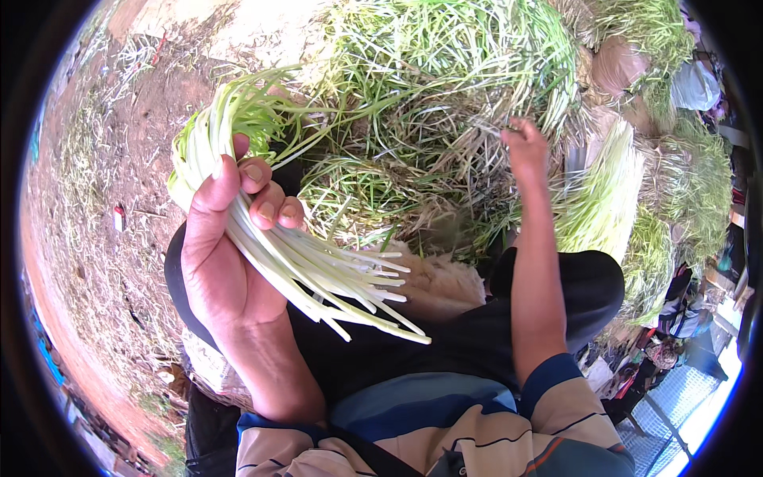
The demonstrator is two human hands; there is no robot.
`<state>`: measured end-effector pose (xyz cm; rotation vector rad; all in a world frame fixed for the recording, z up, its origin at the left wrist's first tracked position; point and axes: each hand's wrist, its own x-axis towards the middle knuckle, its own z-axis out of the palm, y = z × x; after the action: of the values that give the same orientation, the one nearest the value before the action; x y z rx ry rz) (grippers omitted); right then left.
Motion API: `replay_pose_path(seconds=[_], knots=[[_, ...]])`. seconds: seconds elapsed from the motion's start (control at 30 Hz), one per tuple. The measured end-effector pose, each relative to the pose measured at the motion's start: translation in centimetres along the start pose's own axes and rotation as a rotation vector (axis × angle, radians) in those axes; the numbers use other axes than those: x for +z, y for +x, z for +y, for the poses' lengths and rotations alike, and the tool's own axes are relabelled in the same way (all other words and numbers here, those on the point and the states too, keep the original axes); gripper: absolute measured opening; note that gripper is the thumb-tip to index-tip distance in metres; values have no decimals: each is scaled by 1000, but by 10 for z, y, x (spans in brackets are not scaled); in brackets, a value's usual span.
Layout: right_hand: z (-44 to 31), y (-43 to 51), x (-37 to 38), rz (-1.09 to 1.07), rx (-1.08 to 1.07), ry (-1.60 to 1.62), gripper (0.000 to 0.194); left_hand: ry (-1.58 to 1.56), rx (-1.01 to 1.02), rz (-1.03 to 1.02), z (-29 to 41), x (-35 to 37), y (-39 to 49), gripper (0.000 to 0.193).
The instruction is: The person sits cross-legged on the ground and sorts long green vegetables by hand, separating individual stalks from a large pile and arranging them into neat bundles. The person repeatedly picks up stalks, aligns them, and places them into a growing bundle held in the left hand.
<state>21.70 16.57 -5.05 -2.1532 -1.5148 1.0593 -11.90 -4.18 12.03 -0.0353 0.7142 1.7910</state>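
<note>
My left hand (238, 238) is closed around a bunch of pale leafy stalks (322, 271), which look like chives. Their whitish cut-looking ends fan out over my lap, and the yellow-green leaves droop over the far side of the hand. My right hand (526, 146) is raised above a heap of loose green and dried leaves (417, 143). Its fingers are pinched together, and a thin, blurred pale strip (486, 126) meets the fingertips; I cannot tell exactly what it is.
A neatly laid bundle of pale green stalks (602, 197) lies right of my right forearm. Taller grassy leaves (453, 42) are heaped at the back. Brown ground (113, 161) with scattered scraps and a red-and-white lighter-like object (120, 219) is at left. A white plastic bag (695, 86) stands far right.
</note>
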Motion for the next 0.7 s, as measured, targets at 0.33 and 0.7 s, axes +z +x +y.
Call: replay_pose_path(seconds=[0.33, 0.7], knots=[[114, -149, 142, -657, -249, -420, 36, 30, -13, -139, 6, -2, -9, 33], [101, -136, 164, -568, -444, -604, 31, 3, 42, -225, 41, -16, -13, 37]])
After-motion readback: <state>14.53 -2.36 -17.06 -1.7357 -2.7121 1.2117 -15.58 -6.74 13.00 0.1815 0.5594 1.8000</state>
